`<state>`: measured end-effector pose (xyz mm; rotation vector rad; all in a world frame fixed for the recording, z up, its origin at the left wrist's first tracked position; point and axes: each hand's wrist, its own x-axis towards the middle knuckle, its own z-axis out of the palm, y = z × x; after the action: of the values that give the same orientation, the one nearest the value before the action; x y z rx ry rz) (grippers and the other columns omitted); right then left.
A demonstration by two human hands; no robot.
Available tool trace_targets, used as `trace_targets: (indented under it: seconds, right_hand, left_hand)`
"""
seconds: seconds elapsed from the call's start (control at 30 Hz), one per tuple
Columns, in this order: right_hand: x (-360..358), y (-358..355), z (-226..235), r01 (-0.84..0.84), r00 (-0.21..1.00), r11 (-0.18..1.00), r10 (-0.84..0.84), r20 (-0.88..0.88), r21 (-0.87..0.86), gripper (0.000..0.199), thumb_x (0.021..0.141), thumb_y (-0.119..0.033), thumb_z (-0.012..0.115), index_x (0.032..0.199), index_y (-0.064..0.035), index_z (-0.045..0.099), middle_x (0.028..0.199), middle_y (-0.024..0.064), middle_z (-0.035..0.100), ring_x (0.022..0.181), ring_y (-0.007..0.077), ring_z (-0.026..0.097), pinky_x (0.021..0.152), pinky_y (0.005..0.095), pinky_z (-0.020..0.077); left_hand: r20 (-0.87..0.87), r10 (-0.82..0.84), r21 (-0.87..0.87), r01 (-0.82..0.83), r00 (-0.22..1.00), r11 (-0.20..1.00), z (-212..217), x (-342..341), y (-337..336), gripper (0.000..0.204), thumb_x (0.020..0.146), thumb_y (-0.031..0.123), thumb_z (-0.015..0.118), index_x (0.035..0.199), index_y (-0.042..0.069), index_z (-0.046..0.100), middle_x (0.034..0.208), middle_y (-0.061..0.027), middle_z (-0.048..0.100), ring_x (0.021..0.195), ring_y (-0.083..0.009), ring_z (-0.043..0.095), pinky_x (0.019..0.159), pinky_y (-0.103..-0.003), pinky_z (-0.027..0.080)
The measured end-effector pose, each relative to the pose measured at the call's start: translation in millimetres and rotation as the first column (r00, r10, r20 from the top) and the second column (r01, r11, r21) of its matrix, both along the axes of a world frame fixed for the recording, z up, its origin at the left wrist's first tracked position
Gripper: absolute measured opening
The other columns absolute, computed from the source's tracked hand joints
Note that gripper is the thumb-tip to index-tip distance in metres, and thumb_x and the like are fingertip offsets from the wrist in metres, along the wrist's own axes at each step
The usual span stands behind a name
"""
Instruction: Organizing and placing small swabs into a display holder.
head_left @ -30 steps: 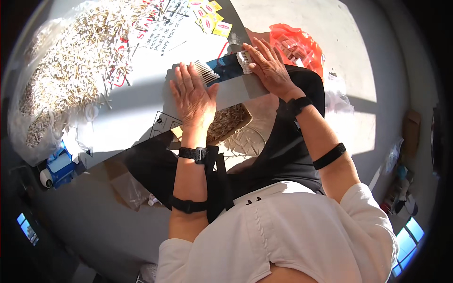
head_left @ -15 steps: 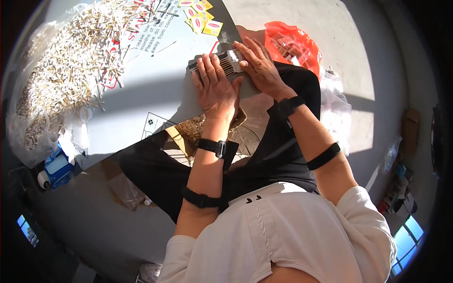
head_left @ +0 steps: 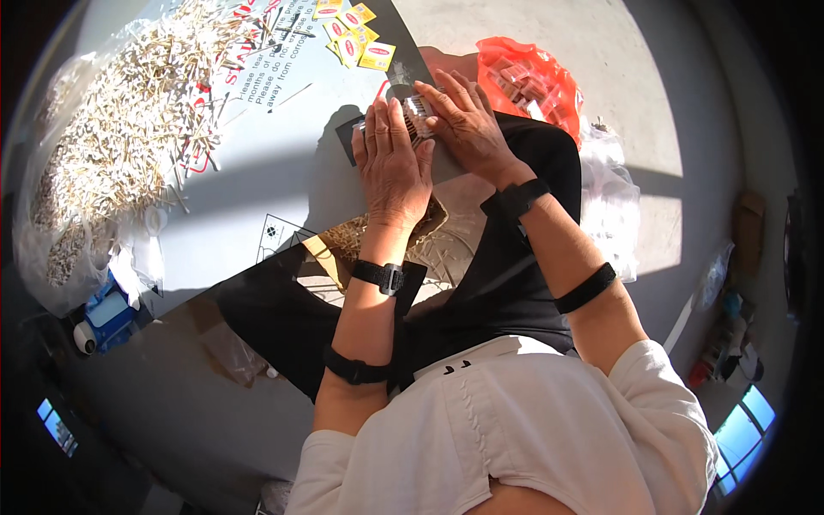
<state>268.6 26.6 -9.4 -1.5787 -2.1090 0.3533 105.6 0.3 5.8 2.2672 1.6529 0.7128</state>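
Note:
A small bundle of cotton swabs (head_left: 418, 117), with white tips and thin brown sticks, lies between my hands at the table's near right edge. My left hand (head_left: 393, 167) is cupped over its left end, fingers side by side. From the other side my right hand (head_left: 470, 124) presses on the white tips, its fingers slightly bent. The middle of the bundle shows in the gap; my fingers hide the rest. A dark flat edge shows under my left fingers. On the table's left is a large heap of loose cotton swabs (head_left: 129, 142) in a clear plastic bag.
Several yellow-and-white packets (head_left: 376, 57) lie at the far side of the film-covered table (head_left: 249, 184). Beyond my right hand sits a red plastic bag (head_left: 558, 81) of small packs. Below the table edge stands an open cardboard box (head_left: 324, 256) with sticks. A blue-and-white container (head_left: 109, 314) is at left.
The swabs have gone from a flatter, spread row to a more bunched, rounded bundle between my hands. My right fingers have moved slightly left, over the tips.

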Motion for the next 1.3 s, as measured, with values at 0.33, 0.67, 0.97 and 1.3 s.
trace_targets:
  seconds: [0.33,0.67,0.97,1.3]
  right_hand:
    - [10.1,9.3,-17.2,0.116,0.599,0.967,-0.25,-0.761,-0.227,0.039,0.094,-0.032,0.062,0.131,-0.0176,0.06,0.146,0.0138,0.042,0.138,0.0274,0.036,0.111,0.0395,0.0315]
    - [3.0,9.6,-16.9,-0.002,0.452,0.97,-0.217,-0.865,-0.244,0.036,0.09,-0.015,0.069,0.125,-0.009,0.064,0.147,0.0108,0.04,0.133,0.0182,0.042,0.105,0.0309,0.0399]
    - [0.6,10.8,-19.4,0.065,0.356,0.965,-0.261,-0.897,-0.255,0.04,0.082,-0.013,0.076,0.12,-0.0061,0.066,0.143,0.0134,0.046,0.129,0.0216,0.047,0.102,0.0333,0.0423]
    - [2.2,14.6,-16.1,-0.038,-0.238,0.883,-0.462,-0.854,-0.467,0.064,0.087,-0.003,0.069,0.142,0.0022,0.035,0.13,0.0182,0.056,0.117,0.0235,0.057,0.1,0.034,0.0462]
  left_hand:
    - [0.711,0.118,-0.063,-0.105,0.693,0.992,-6.1,-2.6,30.6,0.052,0.102,0.033,0.04,0.138,-0.003,0.043,0.131,-0.0226,0.055,0.123,-0.0299,0.053,0.105,-0.04,0.038]
    - [0.559,0.027,0.045,-0.062,0.828,0.997,-4.7,-5.0,39.0,0.046,0.097,0.014,0.047,0.14,-0.001,0.041,0.143,-0.023,0.043,0.135,-0.0347,0.041,0.113,-0.044,0.03]
    - [0.262,0.091,0.01,-0.097,0.961,0.995,-3.3,-13.3,34.7,0.056,0.086,0.002,0.051,0.141,-0.001,0.038,0.148,-0.024,0.036,0.14,-0.0393,0.03,0.116,-0.048,0.023]
    - [0.82,0.255,-0.091,-0.324,0.512,0.942,11.2,7.7,31.5,0.051,0.103,0.023,0.043,0.143,-0.006,0.034,0.148,-0.0243,0.037,0.138,-0.0312,0.038,0.114,-0.041,0.03]
